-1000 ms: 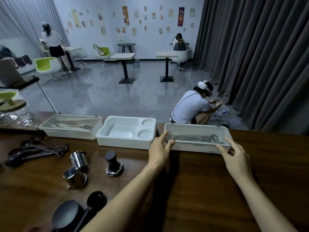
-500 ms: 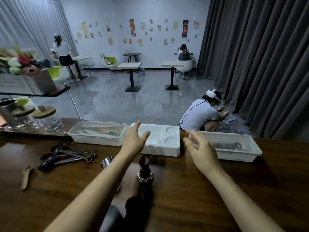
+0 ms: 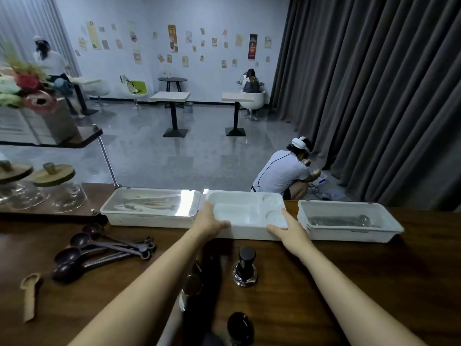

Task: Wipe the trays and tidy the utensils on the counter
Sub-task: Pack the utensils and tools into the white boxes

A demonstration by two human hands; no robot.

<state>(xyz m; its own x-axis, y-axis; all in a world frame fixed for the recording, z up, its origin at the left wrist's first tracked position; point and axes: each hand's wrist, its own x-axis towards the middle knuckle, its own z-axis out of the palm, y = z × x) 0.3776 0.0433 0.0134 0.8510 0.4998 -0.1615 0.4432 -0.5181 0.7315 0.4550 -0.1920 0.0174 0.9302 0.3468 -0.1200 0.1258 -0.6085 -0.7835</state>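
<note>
Three white trays line the far edge of the wooden counter. The middle tray has a rectangular well and two round wells. My left hand grips its front left corner and my right hand grips its front right corner. The left tray holds pale utensils under a clear lid. The right tray holds a clear glass item. Dark measuring spoons lie at the left, with a wooden spoon nearer me. A black-topped tamper stands between my arms.
Metal cups sit partly hidden under my left forearm. A black scoop lies at the near edge. Glass jars with wooden lids stand at the far left under a shelf. A person crouches on the floor beyond the counter.
Both hands left the right tray, swung left through the air, and now hold the middle tray's front corners. The view turned left.
</note>
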